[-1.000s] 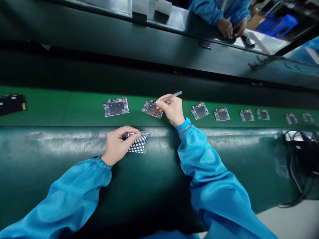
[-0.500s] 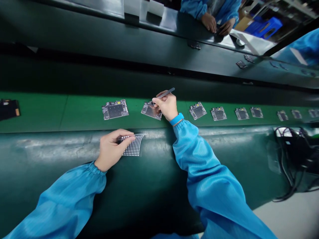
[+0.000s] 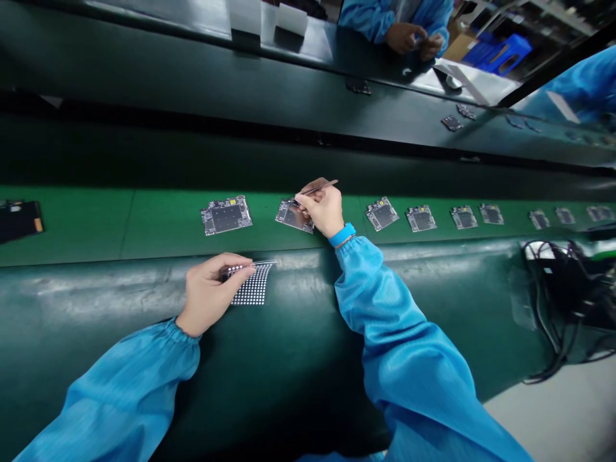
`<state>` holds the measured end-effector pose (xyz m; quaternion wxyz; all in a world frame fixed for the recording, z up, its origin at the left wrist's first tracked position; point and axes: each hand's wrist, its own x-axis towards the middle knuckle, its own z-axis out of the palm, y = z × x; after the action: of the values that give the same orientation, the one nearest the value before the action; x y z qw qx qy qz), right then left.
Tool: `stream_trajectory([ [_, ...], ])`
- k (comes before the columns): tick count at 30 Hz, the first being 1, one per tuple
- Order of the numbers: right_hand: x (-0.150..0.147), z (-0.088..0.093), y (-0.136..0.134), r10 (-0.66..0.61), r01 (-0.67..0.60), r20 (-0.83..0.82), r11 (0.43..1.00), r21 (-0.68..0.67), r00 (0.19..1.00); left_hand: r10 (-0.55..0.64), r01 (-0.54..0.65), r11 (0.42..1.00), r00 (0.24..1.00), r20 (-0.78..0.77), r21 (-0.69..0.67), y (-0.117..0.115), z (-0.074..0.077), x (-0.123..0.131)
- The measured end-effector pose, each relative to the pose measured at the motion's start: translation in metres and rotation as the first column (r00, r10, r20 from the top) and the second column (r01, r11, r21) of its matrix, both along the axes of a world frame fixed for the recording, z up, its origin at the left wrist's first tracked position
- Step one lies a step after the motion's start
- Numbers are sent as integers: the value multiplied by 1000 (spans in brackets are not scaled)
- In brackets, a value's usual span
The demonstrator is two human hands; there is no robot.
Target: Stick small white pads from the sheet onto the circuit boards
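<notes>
Pinched between the thumb and fingers of my left hand [image 3: 212, 292] is a sheet of small round white stickers [image 3: 251, 286], held over the near edge of the bench. My right hand [image 3: 321, 208] is closed on a pair of tweezers [image 3: 321, 187], their rear end pointing up to the right. It is over a circuit board [image 3: 289, 216] on the green belt, hiding that board's upper right part and the tweezers' tips. Whether the tips touch the board I cannot tell. Left of it lies another circuit board [image 3: 226, 216] with a yellow square near its top edge.
More circuit boards [image 3: 382, 213] lie along the green belt [image 3: 163, 224] to the right. A dark flat part [image 3: 20, 221] sits at the far left. Black cables [image 3: 553, 321] bunch at the right. Across the bench, a co-worker's hands [image 3: 414, 40] are at work.
The tweezers' rear end has tipped lower in my right hand, which stays over the same board. My left hand and the sticker sheet appear slightly further left. The co-worker's hands have come closer together.
</notes>
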<state>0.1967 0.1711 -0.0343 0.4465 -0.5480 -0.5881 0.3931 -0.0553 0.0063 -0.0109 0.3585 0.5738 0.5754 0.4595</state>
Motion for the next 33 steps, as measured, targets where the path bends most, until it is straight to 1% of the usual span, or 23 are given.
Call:
stream_trajectory([
  [4,5,-1,1,-21,22,14,999,-33,1000,-2,2,1000,1000,-6,1,0,-1,-1],
  [6,7,2,1,-33,33,5,998,-45,999,0,0,1000,1000,-5,-1,-1,-3,-2],
  [8,4,10,-4,-45,43,-60,998,-36,997,5,-5,1000,1000,-7,0,-1,-4,-2],
  [10,-6,24,-17,-28,26,-144,1000,-17,989,5,-5,1000,1000,-15,5,0,-3,-2],
  [12,-22,43,-38,53,-57,-212,998,-12,976,-6,6,1000,1000,-11,11,1,-3,-1],
  [13,-31,52,-51,126,-135,-242,991,-22,962,-13,13,1000,1000,-2,13,1,-2,-1],
  [15,-48,69,-74,275,-306,-302,950,-59,913,-21,21,1000,1000,22,16,2,-1,0],
  [17,-60,79,-92,367,-422,-344,901,-100,865,-17,17,1000,999,40,18,3,-1,1],
  [18,-64,81,-98,384,-448,-354,886,-118,853,-14,13,1000,999,45,16,4,-1,1],
  [20,-68,80,-103,384,-456,-357,878,-143,851,-12,11,1000,999,50,13,4,-1,2],
  [25,-66,72,-100,377,-444,-329,881,-160,866,-24,23,1000,998,56,21,4,-2,2],
  [33,-67,75,-101,381,-455,-351,876,-160,856,-23,22,999,999,45,35,4,-1,2],
])
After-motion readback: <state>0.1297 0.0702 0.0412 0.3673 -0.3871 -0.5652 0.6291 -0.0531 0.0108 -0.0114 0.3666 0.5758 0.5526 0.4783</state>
